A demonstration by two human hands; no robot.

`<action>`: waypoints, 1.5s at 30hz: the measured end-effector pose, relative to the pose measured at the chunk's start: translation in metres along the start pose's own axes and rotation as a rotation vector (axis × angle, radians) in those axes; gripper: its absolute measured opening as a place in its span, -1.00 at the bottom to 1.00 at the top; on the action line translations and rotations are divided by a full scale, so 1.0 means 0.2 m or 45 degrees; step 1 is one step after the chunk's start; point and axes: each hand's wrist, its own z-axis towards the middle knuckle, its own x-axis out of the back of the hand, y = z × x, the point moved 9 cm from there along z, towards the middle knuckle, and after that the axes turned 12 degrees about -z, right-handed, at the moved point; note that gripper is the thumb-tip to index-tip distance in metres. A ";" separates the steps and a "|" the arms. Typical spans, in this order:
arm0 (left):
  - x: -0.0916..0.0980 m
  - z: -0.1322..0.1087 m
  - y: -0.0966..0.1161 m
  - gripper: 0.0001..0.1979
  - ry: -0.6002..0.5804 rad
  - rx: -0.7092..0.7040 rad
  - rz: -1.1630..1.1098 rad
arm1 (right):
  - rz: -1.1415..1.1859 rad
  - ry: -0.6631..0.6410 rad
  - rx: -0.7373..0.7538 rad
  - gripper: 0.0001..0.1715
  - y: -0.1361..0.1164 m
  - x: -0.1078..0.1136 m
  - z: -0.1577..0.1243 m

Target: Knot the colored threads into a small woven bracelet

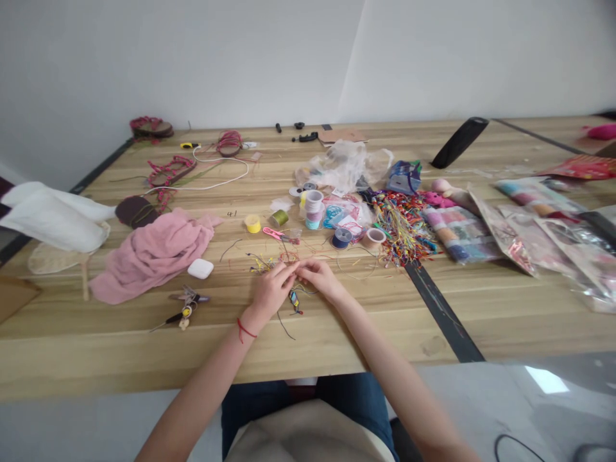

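My left hand [273, 289] and my right hand [320, 279] rest on the wooden table [366, 327], fingertips meeting. Between them they pinch a small tangle of thin multicoloured threads [283, 259], though the fingers hide the exact grip. A dark thread [283, 326] trails down below my left hand. Just beneath the gap between my hands lies a small beaded cord piece [294, 301], not touching either hand. A red string circles my left wrist [245, 328].
A pink cloth [151, 256] and white earbud case [200, 268] lie left of my hands. Pink scissors [279, 235], several thread spools, and a heap of coloured threads [402, 228] lie ahead. Plastic packets [539, 231] cover the right side. Woven sandal pieces [171, 171] lie far left.
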 end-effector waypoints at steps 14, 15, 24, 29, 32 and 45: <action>0.01 0.01 -0.06 -0.68 0.039 0.168 -0.178 | 0.042 0.109 -0.035 -0.60 0.00 0.02 -0.01; 0.01 0.01 -0.05 -0.67 0.030 0.137 -0.155 | 0.037 0.107 -0.039 -0.59 0.00 0.02 -0.01; 0.02 0.01 -0.03 -0.67 0.026 0.084 -0.127 | -0.015 0.152 0.021 -0.59 -0.03 0.05 -0.02; 0.02 0.01 -0.04 -0.66 0.009 0.134 -0.165 | 0.024 0.110 0.008 -0.55 -0.01 0.02 -0.01; 0.02 0.01 -0.03 -0.65 -0.005 0.122 -0.162 | 0.011 0.104 -0.038 -0.54 0.01 0.01 0.00; 0.02 0.01 -0.05 -0.69 0.021 0.147 -0.217 | -0.017 0.161 0.075 -0.63 -0.04 0.03 -0.03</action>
